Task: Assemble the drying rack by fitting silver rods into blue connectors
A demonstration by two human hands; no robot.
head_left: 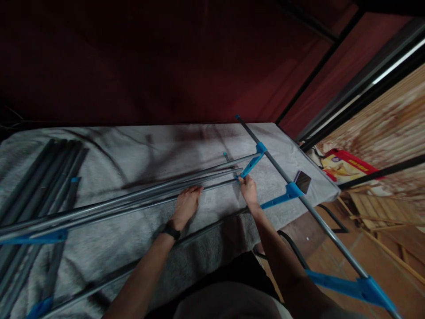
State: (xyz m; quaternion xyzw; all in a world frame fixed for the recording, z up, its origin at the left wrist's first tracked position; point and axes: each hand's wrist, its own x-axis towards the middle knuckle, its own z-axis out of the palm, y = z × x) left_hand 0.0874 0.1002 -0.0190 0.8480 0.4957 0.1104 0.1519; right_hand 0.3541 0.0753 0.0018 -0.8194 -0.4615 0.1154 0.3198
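My left hand [187, 204], with a dark band at its wrist, is closed around the lowest thin metal tube [219, 184]. Most of its fingers are hidden from me. My right hand [248, 188] pinches the lower end of a blue plastic bracket [252, 166], where that tube's right end meets it. Two more tubes run just above; the topmost tube [186, 179] reaches the bracket's upper part. The bracket sits on a long grey pole [279, 166] slanting down to the right. Another blue bracket [280, 197] is attached lower on this pole.
A bundle of grey tubes [40, 186] lies at left on the pale fuzzy blanket [109, 164]. A dark flat rectangular object [303, 182] lies right of the pole. A red and yellow box [348, 166] and wooden slatted furniture [381, 208] stand beyond the bed's right edge.
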